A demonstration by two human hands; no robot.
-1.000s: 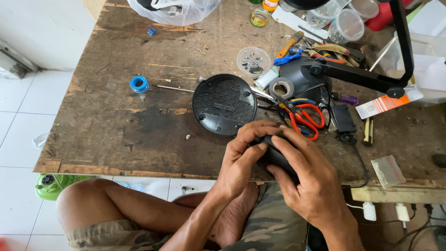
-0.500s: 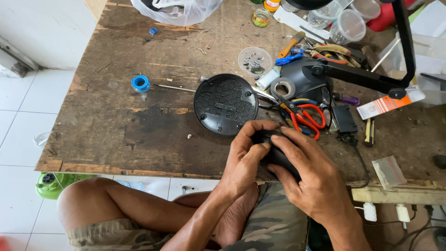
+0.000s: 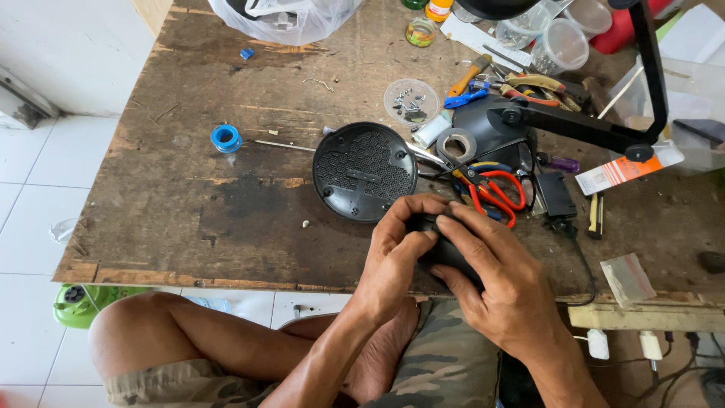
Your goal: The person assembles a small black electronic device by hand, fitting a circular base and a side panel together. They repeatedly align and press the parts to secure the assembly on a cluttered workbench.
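Note:
Both my hands are closed around a small black device [image 3: 445, 253] at the near edge of a worn wooden table [image 3: 189, 204]. My left hand [image 3: 396, 253] grips its left end, thumb and fingers curled over the top. My right hand [image 3: 498, 287] wraps the right side from above and hides most of it. Just beyond my hands lies a round black perforated cover [image 3: 364, 171], flat on the table.
Red-handled scissors [image 3: 495, 193], a grey tape roll [image 3: 457, 143], a clear lid holding screws [image 3: 411, 100] and several hand tools crowd the back right. A black lamp arm [image 3: 589, 128] crosses above them. A blue tape spool [image 3: 226, 138] sits left. My bare legs are below the table edge.
My hands stay clasped on the black device at the same spot; only the fingers shift slightly. Nothing on the table has moved.

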